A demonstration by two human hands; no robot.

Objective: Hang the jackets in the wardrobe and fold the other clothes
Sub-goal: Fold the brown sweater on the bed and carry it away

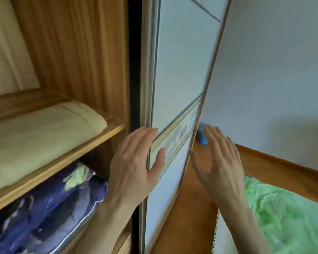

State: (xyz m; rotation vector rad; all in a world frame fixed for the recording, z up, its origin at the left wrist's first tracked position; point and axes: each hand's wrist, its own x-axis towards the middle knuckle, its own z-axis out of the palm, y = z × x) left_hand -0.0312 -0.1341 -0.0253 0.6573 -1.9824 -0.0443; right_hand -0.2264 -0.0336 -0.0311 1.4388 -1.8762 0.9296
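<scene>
Pressing flat on the sliding door (173,74), my left hand (136,162) is spread wide with the fingers (145,133) laid over the door's metal edge and the thumb on its patterned band; it grips nothing, only pushes. My right hand (220,158) is just as open, palm turned inward at the door's far edge, and I cannot tell whether it touches the frame or hovers just beside it. Neither hand has hold of any clothing.

Outward from the hands, the wardrobe (77,52) stands open on the left. A folded cream blanket (44,136) lies on the wooden shelf (106,130), and below it sits blue patterned bedding (50,204) in a clear bag. To the right are a green bedspread (286,217) and a small blue object (202,136) by the wall, partly behind my fingers (I can't make out what it is). No jacket and no hanging rail shows anywhere in view, so the task's clothes must lie out of frame.

My guess is that I'm moving the door to reach another section. The risks: a palm-only push could slip off the smooth panel, a shove from one side could skew the door on its track and jam it, and my left fingers, curled over the edge, could be pinched against the wardrobe's side.
</scene>
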